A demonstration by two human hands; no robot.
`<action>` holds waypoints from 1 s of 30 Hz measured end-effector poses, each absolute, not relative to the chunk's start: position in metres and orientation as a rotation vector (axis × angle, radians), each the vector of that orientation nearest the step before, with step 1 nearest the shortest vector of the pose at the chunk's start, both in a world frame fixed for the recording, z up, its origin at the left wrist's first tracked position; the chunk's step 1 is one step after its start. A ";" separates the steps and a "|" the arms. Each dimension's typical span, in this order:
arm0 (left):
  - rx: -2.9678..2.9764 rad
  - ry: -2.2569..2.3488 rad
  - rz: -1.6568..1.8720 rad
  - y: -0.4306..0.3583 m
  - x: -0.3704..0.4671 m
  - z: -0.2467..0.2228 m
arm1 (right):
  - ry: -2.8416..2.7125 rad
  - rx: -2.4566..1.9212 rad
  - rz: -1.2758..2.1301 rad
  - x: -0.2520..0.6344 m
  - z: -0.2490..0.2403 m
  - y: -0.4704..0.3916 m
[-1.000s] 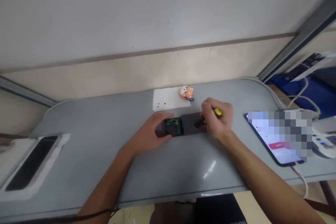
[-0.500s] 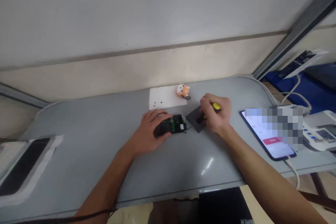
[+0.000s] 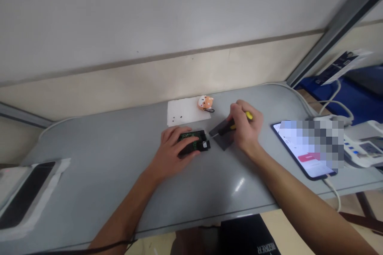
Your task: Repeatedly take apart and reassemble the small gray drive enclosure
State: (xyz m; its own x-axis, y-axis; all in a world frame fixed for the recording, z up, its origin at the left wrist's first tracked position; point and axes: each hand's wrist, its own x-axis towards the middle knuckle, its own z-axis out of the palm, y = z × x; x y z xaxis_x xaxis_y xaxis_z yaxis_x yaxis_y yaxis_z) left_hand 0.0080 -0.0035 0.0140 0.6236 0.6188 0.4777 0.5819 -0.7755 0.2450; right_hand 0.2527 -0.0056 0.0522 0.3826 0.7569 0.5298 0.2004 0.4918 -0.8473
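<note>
My left hand (image 3: 170, 151) grips an opened black device with a green circuit board (image 3: 202, 134), its thumb and fingers around the sides. A screwdriver (image 3: 226, 127) with a black and yellow handle is held in my right hand (image 3: 247, 126). Its thin shaft points left, and the tip reaches the right part of the board, near a small white label. Whether the tip sits in a screw is too small to tell. Under the screwdriver lies a flat dark grey panel (image 3: 224, 144), partly covered by it and my right hand.
Behind the device, white paper (image 3: 187, 117) holds several tiny dark pieces and an orange-and-white animal-shaped case (image 3: 205, 103). To the right lies a phone (image 3: 295, 147) with a cable, beside a white power strip (image 3: 363, 147). A black-screened item (image 3: 28, 195) rests at the left.
The screwdriver tip has moved left from beside the device onto its board. My left index finger has come down across the board. The view has shifted slightly.
</note>
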 end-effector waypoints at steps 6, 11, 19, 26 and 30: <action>2.899 0.952 0.987 0.001 0.005 0.015 | -1.173 -1.028 0.516 0.241 0.049 -0.006; 3.014 0.889 1.005 0.003 0.000 0.014 | -1.117 -1.043 0.529 0.238 0.047 -0.004; 2.942 1.032 1.102 0.050 0.005 0.026 | -1.008 -1.195 0.523 0.247 0.034 0.014; 2.801 1.110 0.900 0.117 0.042 0.021 | -1.046 -1.196 0.565 0.248 0.031 0.016; 2.844 1.062 0.637 0.124 0.046 0.012 | -1.229 -1.167 0.557 0.243 0.032 0.009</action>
